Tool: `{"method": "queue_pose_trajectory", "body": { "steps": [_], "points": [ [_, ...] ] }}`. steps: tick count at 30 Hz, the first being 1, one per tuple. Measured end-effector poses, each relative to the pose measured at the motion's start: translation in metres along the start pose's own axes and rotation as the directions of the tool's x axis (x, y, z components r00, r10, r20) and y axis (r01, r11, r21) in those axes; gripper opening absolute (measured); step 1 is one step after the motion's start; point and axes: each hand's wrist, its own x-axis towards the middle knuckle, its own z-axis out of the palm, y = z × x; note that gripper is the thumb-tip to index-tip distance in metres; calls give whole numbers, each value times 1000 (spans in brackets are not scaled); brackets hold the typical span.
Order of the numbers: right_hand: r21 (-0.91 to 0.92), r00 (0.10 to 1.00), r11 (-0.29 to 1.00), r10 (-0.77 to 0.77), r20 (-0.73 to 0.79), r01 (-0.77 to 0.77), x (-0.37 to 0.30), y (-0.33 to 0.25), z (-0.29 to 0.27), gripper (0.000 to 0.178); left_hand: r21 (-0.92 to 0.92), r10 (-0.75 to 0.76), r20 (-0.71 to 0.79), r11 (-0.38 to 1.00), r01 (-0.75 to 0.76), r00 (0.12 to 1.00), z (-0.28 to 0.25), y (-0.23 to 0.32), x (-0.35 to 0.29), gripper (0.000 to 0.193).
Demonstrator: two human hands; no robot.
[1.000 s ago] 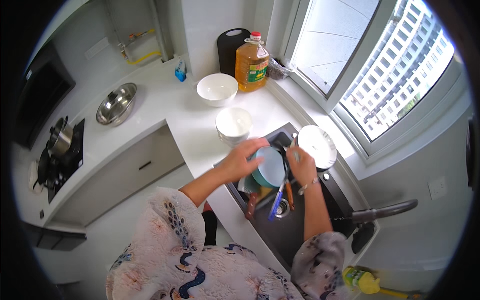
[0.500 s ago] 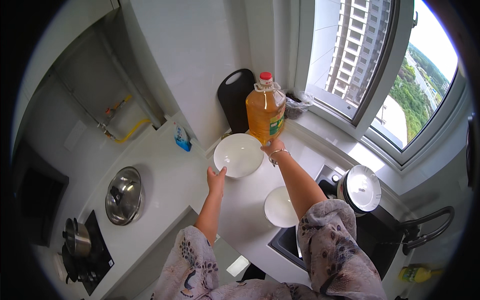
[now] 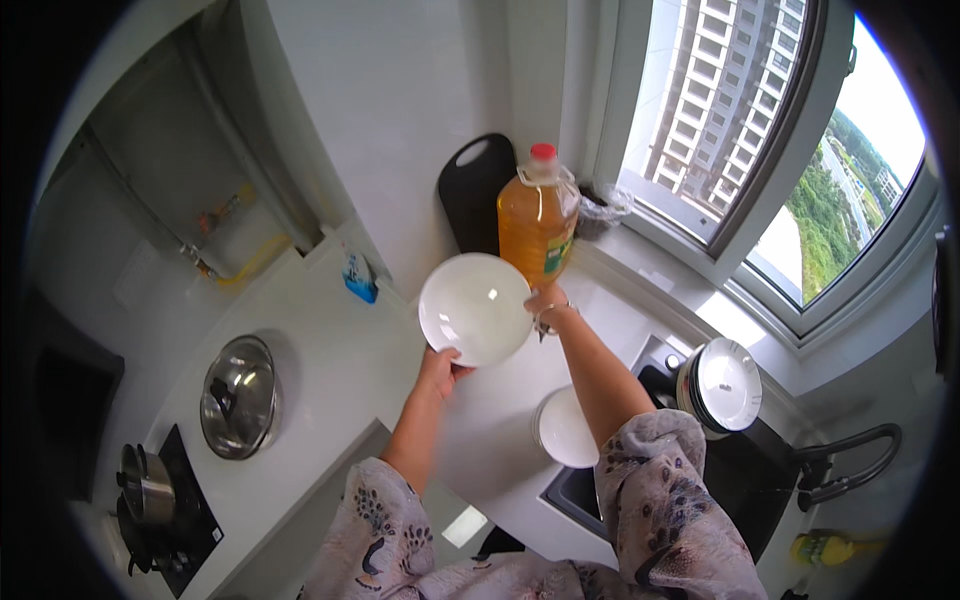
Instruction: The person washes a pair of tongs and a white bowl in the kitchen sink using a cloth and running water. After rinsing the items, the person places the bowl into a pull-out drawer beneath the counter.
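Both my hands hold a wide white plate point(image 3: 474, 308) by its rim, over the counter corner. My left hand point(image 3: 440, 373) grips the lower left edge, thumb on top and fingers underneath. On the right edge my right hand point(image 3: 546, 298) is closed, its fingers partly hidden by the plate; a bracelet is on that wrist. Just behind stands a big jug of golden oil point(image 3: 537, 215) with a red cap. Another white dish point(image 3: 567, 430), apparently with one under it, rests nearer me by the sink, partly covered by my right forearm.
A black cutting board point(image 3: 474, 200) leans on the wall. Right of me, stacked plates point(image 3: 729, 385) stand by the black sink point(image 3: 745, 465) and faucet point(image 3: 853, 462). Leftward are a spray bottle point(image 3: 358, 278), metal bowl point(image 3: 238, 400), and pots point(image 3: 147, 485) on a hob.
The plate has risen off the counter and tipped toward me. My left hand has moved from beside its rim to a grip underneath. The view has shifted slightly.
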Motion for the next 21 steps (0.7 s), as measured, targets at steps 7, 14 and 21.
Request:
{"method": "queue_pose_trajectory", "body": {
  "steps": [7, 14, 21],
  "points": [
    [530, 983, 831, -181, -26, 168, -143, -37, -117, 36, 41, 204, 94, 977, -208, 975, 47, 46, -112, 61],
    [723, 927, 617, -31, -374, 312, -292, 101, -195, 32, 248, 528, 465, 693, -677, 711, 175, 3, -225, 61],
    [819, 785, 559, 448, -429, 128, -492, 281, -189, 31, 37, 133, 557, 982, -185, 820, 288, -185, -315, 70]
  ]
}}
